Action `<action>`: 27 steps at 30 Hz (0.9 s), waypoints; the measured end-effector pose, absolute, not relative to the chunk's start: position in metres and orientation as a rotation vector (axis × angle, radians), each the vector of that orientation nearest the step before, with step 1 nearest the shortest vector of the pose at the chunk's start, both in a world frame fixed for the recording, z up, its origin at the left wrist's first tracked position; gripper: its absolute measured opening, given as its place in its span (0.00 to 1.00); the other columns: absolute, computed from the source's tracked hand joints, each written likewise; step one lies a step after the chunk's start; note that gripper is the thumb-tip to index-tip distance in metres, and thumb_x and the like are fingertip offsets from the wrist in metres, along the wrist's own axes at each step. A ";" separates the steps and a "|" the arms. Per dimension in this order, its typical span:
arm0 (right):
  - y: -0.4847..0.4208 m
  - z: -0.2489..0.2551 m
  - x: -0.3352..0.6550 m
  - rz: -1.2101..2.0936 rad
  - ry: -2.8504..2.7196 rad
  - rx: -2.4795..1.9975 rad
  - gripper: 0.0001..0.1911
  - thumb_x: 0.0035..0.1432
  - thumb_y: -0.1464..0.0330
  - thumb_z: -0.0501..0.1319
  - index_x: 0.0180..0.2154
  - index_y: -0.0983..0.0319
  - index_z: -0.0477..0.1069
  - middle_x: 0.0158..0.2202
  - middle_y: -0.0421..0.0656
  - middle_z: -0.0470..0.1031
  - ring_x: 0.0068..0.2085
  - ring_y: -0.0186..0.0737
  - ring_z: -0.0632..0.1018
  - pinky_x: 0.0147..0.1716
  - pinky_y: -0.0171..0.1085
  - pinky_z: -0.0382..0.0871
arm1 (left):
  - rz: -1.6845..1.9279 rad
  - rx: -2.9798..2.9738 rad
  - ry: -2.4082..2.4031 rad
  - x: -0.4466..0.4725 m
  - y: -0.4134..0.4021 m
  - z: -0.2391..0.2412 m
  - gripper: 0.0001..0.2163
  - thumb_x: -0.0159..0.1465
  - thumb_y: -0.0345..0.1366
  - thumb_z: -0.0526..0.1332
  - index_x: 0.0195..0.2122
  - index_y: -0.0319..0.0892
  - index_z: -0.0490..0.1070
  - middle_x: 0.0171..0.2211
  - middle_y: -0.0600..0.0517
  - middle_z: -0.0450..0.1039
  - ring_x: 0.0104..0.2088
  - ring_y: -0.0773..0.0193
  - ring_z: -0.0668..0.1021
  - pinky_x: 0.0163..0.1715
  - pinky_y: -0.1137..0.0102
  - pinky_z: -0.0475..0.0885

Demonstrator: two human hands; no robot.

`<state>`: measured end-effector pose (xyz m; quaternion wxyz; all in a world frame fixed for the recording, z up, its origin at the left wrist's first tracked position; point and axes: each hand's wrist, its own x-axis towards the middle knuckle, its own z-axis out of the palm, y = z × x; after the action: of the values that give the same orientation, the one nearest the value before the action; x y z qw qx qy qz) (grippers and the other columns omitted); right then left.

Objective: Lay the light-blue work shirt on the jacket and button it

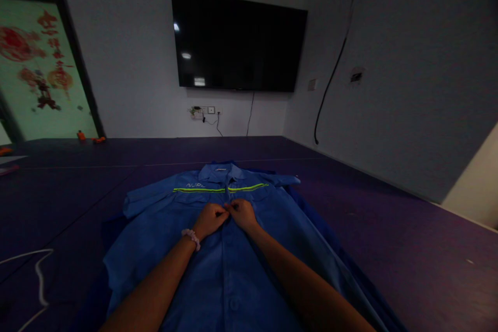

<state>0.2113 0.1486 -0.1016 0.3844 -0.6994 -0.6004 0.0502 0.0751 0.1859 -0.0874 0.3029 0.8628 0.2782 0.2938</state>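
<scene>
A blue short-sleeved work shirt (194,270) lies spread face up, its collar at the far end. A yellow-green stripe crosses its chest, with pale lettering on the left side. My left hand (211,219), with a pink scrunchie (191,238) on the wrist, pinches the front placket just below the stripe. Close beside it, my right hand (243,213) is closed on the same placket, fingertips nearly meeting those of the left. Whatever button sits between the fingers is hidden. Darker blue cloth (311,218) shows beneath the shirt's edges.
The shirt rests on a dark purple surface (389,249). A white cable (41,275) lies at the left. Small orange objects (81,135) stand near the glass door. A television (241,41) hangs on the far wall above sockets (211,110); a black cable (330,80) hangs at right.
</scene>
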 end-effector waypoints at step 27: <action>0.157 -0.110 0.215 0.247 -1.445 -1.702 0.14 0.52 0.66 0.54 0.23 0.65 0.75 0.21 0.42 0.74 0.24 0.35 0.73 0.23 0.30 0.58 | 0.734 2.616 1.270 0.084 0.171 -0.079 0.09 0.54 0.41 0.60 0.26 0.39 0.68 0.29 0.48 0.71 0.31 0.62 0.73 0.28 0.72 0.62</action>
<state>0.2145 0.1567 -0.1101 0.4326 -0.6831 -0.5799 0.0993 0.0841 0.1711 -0.0793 0.0714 0.8700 0.4223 0.2442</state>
